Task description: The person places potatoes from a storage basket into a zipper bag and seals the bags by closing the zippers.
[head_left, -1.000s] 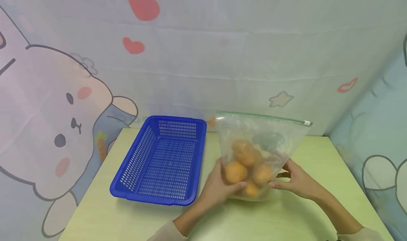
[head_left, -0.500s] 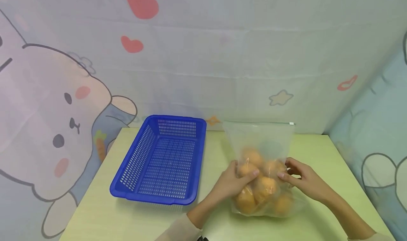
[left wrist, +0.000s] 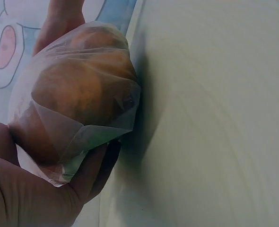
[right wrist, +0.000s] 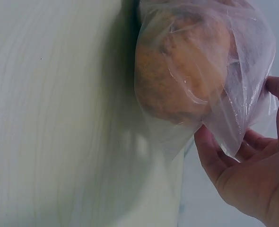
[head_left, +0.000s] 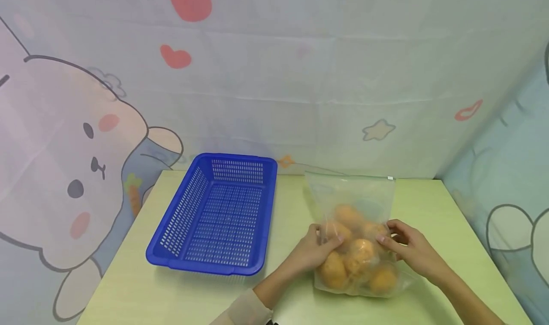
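A clear slider zip bag [head_left: 351, 191] holds several orange-coloured citrus fruits [head_left: 360, 254], bunched in its lower part. Along its far top edge run a green zip strip and a white slider [head_left: 390, 177]. My left hand [head_left: 315, 249] grips the bag's left side, thumb in front, fingers behind. On the right side my right hand [head_left: 411, 248] pinches the plastic, thumb on the near face. In the left wrist view, the plastic [left wrist: 101, 135] bunches between thumb and fingers. A loose fold [right wrist: 239, 104] lies within the right hand's grasp in the right wrist view.
A blue perforated plastic basket [head_left: 227, 220] stands on the pale wooden table [head_left: 206, 296], left of the bag. Behind the table hangs a cloth backdrop [head_left: 266, 77] with cartoon prints, which continues down the right side.
The bag has moved right and nearer to me, its zip edge dropping lower and the fruits spreading inside. Both hands have gone along with it, keeping hold of its sides.
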Available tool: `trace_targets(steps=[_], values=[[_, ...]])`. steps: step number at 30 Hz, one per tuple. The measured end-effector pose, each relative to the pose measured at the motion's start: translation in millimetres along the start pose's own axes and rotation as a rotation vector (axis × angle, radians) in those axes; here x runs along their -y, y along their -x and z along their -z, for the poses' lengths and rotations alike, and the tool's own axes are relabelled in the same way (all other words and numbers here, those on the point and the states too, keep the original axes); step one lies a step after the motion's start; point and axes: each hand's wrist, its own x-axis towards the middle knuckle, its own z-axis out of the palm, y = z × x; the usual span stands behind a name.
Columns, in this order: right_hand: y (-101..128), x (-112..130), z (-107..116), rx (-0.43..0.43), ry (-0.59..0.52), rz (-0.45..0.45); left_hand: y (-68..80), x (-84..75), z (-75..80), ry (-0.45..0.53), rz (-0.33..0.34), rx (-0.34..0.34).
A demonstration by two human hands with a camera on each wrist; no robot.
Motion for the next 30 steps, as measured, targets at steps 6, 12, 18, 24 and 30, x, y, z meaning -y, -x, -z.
trace_targets(steps=[6,12,18,24,30], values=[[1.8,-1.5,0.1,0.011,0.010,-0.021,-1.9,3.4,-3.8,0.009,0.013,-0.009],[3.9,-3.7,-0.8,-0.009,0.004,-0.032,-2.7,4.8,-8.4,0.038,0.016,-0.027],[5.3,-3.2,8.2,-0.065,0.023,-0.012,-7.2,0.3,-13.7,0.067,-0.026,-0.029],[4.7,-5.9,14.4,-0.075,0.011,-0.032,-13.0,-4.3,-19.0,0.092,-0.017,-0.028],[2.0,-9.1,11.5,-0.053,0.047,-0.051,-14.8,-4.3,-18.5,0.084,0.024,-0.043]])
